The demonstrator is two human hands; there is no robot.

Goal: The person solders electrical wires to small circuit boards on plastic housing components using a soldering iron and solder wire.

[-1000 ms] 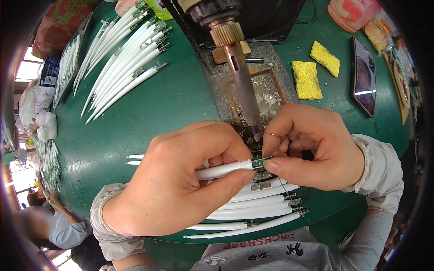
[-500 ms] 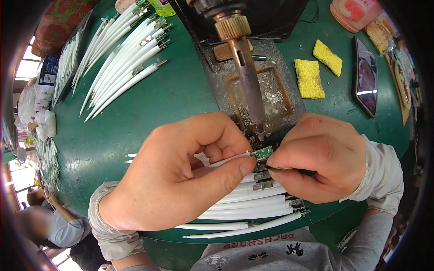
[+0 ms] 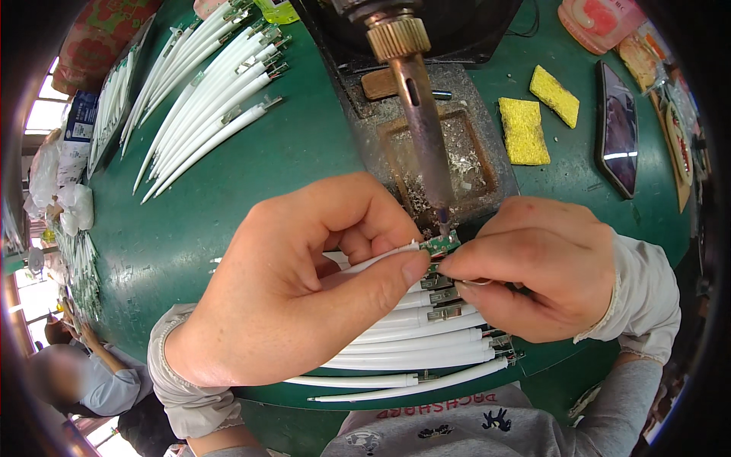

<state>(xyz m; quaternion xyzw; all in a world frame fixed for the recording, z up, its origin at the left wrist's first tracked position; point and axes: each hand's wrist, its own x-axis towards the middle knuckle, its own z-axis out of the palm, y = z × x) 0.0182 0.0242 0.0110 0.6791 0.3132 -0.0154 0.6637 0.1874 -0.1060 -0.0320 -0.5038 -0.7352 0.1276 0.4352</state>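
Note:
My left hand (image 3: 301, 286) pinches a white tapered stick (image 3: 379, 260) between thumb and fingers. From the stick's end a small green circuit board (image 3: 437, 245) sticks out, right under the tip of a soldering iron (image 3: 428, 145); whether they touch is hard to tell. Closed beside the board, my right hand (image 3: 544, 266) pinches something I cannot make out, hidden by thumb and fingertips. Beneath both hands lies a row of similar white sticks (image 3: 415, 354) with metal-and-board ends toward the right.
A grimy solder tray (image 3: 499, 164) sits under the iron. Two yellow sponges (image 3: 523, 131) and a phone (image 3: 615, 129) lie to its right. More white sticks (image 3: 205, 137) are piled at the far left. A person (image 3: 114, 385) sits at the lower left.
My left hand has raised the stick slightly away from me, bringing its board up to the iron's tip. My right hand has shifted slightly with it, still pinched.

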